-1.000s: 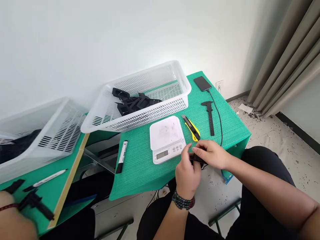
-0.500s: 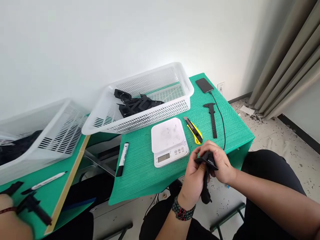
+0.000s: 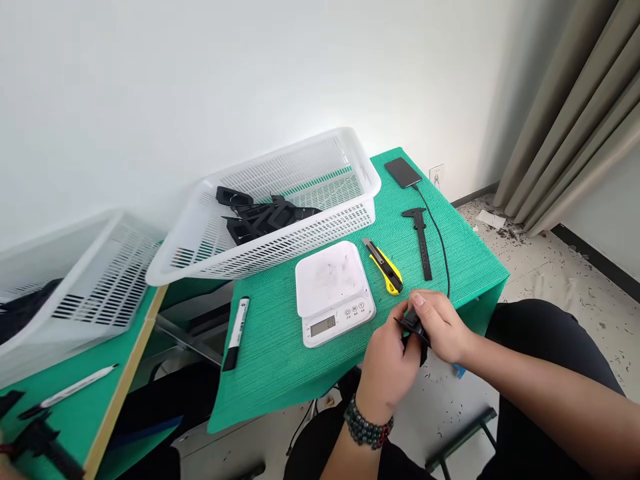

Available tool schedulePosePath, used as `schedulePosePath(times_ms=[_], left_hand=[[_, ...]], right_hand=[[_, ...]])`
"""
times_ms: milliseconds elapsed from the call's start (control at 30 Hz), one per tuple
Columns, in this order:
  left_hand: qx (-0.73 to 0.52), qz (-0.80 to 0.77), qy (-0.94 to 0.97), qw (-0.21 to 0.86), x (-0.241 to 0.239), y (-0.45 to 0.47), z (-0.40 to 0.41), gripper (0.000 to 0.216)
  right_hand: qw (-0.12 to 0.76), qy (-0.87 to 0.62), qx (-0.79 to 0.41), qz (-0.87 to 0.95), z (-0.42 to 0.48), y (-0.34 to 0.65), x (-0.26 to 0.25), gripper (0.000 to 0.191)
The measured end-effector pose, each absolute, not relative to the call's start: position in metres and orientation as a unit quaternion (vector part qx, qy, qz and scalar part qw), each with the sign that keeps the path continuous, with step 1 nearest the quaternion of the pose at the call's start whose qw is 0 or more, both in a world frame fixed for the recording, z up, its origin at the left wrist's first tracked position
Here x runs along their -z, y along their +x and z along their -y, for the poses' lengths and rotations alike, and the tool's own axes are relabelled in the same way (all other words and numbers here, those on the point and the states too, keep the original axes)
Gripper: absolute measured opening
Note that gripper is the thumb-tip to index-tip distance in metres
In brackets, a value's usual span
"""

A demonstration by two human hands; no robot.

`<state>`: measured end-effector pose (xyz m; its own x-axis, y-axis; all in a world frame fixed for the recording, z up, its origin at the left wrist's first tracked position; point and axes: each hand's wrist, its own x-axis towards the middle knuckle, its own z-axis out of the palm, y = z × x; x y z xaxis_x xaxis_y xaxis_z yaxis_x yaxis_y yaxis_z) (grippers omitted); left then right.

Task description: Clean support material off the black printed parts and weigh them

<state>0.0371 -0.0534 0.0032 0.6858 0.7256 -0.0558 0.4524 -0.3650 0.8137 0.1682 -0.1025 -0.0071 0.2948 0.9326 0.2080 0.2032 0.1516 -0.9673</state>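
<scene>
Both my hands meet at the near edge of the green table point(image 3: 280, 347), closed on one small black plastic part point(image 3: 413, 325). My left hand point(image 3: 387, 367), with a bead bracelet at the wrist, grips the part from below. My right hand point(image 3: 440, 327) pinches it from above, fingers curled over it. Most of the part is hidden between the fingers. A white digital scale point(image 3: 333, 291) sits just left of my hands with nothing on its plate. A yellow utility knife point(image 3: 384, 267) lies just beyond my hands.
A white slotted basket point(image 3: 280, 200) with several black parts stands behind the scale. A black caliper point(image 3: 423, 243), a phone point(image 3: 403, 172) with its cable and a marker point(image 3: 236, 324) lie on the table. A second basket point(image 3: 65, 287) and a pen point(image 3: 67, 387) are on the left table.
My hands turned the black part and drew it in, so less of it hangs below them now. The view shifted slightly right; another person's arm at lower left has left the view.
</scene>
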Motion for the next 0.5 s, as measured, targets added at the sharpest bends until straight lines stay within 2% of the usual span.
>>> schedulePosePath(times_ms=[167,300,400,500], left_hand=[[-0.209,-0.389,0.846,0.3,0.003,0.034,0.052,0.057],[-0.282,-0.338,0.88,0.179,0.008,0.029,0.048,0.06],[-0.34,-0.297,0.89,0.072,0.009,0.026,0.042,0.05],[-0.367,-0.255,0.895,-0.003,0.006,0.024,0.039,0.028]], right_hand=[[0.53,-0.586,-0.397,0.467,0.097,0.175,-0.005,0.054],[0.479,-0.603,-0.415,0.484,0.095,0.177,-0.008,0.056],[0.444,-0.625,-0.439,0.469,0.092,0.175,-0.004,0.057],[0.43,-0.619,-0.464,0.466,0.091,0.174,-0.001,0.057]])
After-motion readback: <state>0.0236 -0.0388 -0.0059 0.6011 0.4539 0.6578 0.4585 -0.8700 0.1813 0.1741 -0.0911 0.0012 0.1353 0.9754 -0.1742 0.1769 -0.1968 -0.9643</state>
